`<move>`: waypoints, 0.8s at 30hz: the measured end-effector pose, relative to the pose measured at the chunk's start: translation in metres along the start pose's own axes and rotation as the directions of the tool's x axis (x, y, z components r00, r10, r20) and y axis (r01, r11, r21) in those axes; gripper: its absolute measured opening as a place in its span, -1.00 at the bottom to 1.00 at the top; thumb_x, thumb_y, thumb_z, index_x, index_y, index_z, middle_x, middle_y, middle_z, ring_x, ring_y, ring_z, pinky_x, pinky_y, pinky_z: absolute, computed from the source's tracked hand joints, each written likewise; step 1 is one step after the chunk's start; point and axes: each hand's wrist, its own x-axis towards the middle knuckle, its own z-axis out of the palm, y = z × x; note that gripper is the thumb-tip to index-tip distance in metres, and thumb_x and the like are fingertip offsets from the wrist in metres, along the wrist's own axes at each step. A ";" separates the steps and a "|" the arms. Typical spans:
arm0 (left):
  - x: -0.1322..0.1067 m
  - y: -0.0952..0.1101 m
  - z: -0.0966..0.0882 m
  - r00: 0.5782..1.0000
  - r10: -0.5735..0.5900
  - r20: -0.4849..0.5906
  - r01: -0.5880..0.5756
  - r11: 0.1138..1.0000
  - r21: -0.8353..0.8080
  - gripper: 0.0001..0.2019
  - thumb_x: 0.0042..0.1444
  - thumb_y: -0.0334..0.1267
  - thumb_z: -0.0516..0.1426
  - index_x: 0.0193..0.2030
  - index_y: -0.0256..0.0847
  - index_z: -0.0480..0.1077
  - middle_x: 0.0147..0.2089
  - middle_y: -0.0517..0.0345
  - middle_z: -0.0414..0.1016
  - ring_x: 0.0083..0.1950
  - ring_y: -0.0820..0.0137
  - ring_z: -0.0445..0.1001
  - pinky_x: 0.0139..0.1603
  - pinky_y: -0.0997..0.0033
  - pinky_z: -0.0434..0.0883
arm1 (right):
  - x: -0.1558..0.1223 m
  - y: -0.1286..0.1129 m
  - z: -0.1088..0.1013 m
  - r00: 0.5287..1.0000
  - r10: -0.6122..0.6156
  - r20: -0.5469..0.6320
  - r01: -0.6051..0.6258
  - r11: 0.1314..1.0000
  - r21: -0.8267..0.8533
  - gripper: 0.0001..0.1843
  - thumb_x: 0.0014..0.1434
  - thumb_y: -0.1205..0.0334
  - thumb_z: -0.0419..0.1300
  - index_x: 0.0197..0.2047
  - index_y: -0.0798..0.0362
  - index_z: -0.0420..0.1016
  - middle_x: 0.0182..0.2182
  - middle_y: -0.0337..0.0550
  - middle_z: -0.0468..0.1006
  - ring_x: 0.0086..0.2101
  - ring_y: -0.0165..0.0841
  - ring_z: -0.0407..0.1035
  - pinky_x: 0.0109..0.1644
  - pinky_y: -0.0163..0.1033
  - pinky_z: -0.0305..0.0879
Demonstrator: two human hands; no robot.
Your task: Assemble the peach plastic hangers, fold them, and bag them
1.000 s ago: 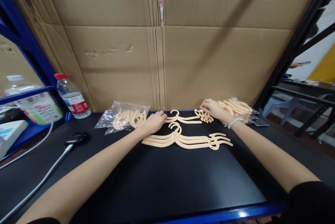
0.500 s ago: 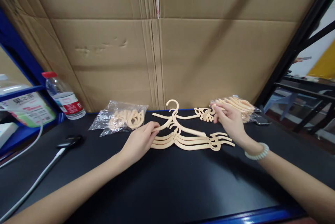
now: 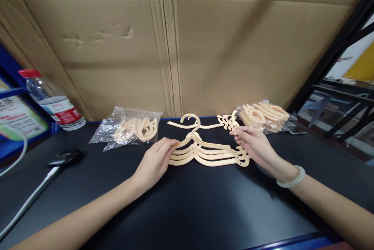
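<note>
My left hand (image 3: 156, 158) is closed on the left arm of a cream plastic hanger (image 3: 212, 145), whose hook points up and away from me. Below that hanger lies a row of similar hangers (image 3: 216, 163), nested together on the black table, with curved end pieces at their right. My right hand (image 3: 254, 144) is pinched just beyond the held hanger's right end; what sits between its fingertips is mostly hidden. Behind these fingers are loose curved cream pieces (image 3: 226, 120), beside another hanger (image 3: 210, 126) lying farther back.
Clear plastic bags with cream parts lie at the left (image 3: 125, 129) and right (image 3: 264, 115). A red-capped bottle (image 3: 60, 103) stands far left, near a black device (image 3: 64, 158) with a white cable (image 3: 32, 195). A cardboard wall (image 3: 117, 55) closes off the back.
My right hand has come down and slightly left, towards the held hanger's right end. The held hanger has been lowered closer to the row, still in my left hand. The view has shifted a little.
</note>
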 end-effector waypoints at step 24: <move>-0.001 -0.003 0.000 0.996 0.037 -0.080 -0.036 0.999 0.021 -0.83 0.29 -0.42 -0.01 -0.04 -0.19 0.32 -0.17 0.11 0.47 -0.13 0.38 0.49 -0.11 0.42 0.45 | -0.005 -0.012 -0.003 0.894 0.233 0.384 -0.215 0.972 -0.090 -0.76 0.04 0.12 0.39 -0.32 0.10 0.53 -0.25 -0.09 0.59 -0.27 -0.35 0.51 -0.06 -0.20 0.48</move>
